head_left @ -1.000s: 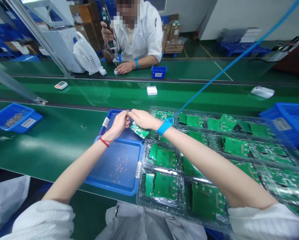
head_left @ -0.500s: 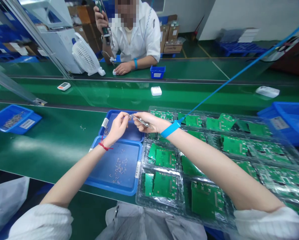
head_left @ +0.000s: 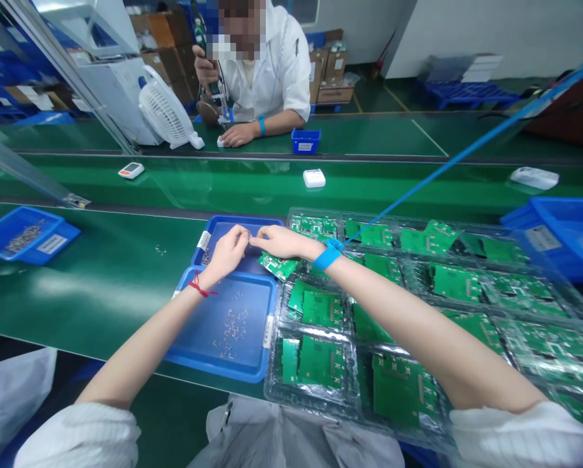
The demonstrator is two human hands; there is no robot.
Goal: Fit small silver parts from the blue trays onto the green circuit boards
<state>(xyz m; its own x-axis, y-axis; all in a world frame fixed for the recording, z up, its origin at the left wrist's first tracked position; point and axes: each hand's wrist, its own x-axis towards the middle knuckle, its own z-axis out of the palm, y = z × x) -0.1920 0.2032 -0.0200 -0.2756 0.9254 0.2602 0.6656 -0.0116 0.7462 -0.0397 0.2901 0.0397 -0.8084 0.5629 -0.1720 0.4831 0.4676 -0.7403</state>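
My left hand (head_left: 229, 250) and my right hand (head_left: 282, 242) meet over the far blue tray (head_left: 223, 227). The right hand grips a small green circuit board (head_left: 277, 265) that hangs under its palm. The left hand's fingers pinch a tiny metal part (head_left: 247, 234) against the board's edge. A red string circles my left wrist, and my right wrist wears a blue strap (head_left: 327, 255) with a blue cord running up to the right. Below the hands, a nearer blue tray (head_left: 208, 351) holds several small metal clips (head_left: 233, 328).
Clear plastic trays (head_left: 320, 390) of green boards (head_left: 323, 361) fill the right side. Blue bins stand at left (head_left: 23, 234) and right (head_left: 559, 237). Across the green conveyor (head_left: 252, 182), carrying white devices (head_left: 314, 178), a person in white (head_left: 259, 71) works beside a white fan (head_left: 167, 114).
The board in my right hand was tilted up edge-on half a second ago and now hangs flatter beneath the hand. Both hands stay together. The person opposite lowered their tool.
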